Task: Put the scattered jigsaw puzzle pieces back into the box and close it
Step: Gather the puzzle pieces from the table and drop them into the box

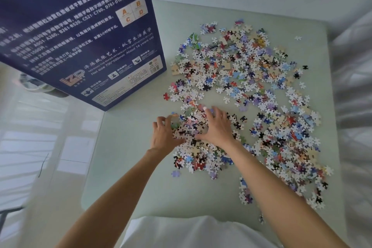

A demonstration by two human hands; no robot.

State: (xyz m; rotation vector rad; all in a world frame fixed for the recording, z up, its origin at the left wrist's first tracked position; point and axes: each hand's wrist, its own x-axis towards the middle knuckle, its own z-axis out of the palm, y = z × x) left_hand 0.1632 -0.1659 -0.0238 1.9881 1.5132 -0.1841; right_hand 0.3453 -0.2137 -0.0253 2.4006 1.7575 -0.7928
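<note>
- Seen from above, a person's two bare hands close in on a small heap of jigsaw puzzle pieces (251, 94) on a pale green table (124, 167).
- The left hand (164, 135) rests at the heap's left edge, fingers curled against the pieces, cupping them rather than pinching any single one.
- The right hand (218, 127) lies on top of the same heap, fingers spread and slightly bent, palm down on the pieces; it presses on them, with nothing lifted.
- Most pieces lie scattered in a broad band across the table's middle and right side, from the far edge to the near right corner, many face down and showing white backs.
- A dark blue puzzle box (80, 36), printed with white text and an A-B-C-D diagram, stands tilted at the table's far left corner, well apart from the hands; its opening is out of view.
- A white garment (193, 231) fills the bottom edge.
</note>
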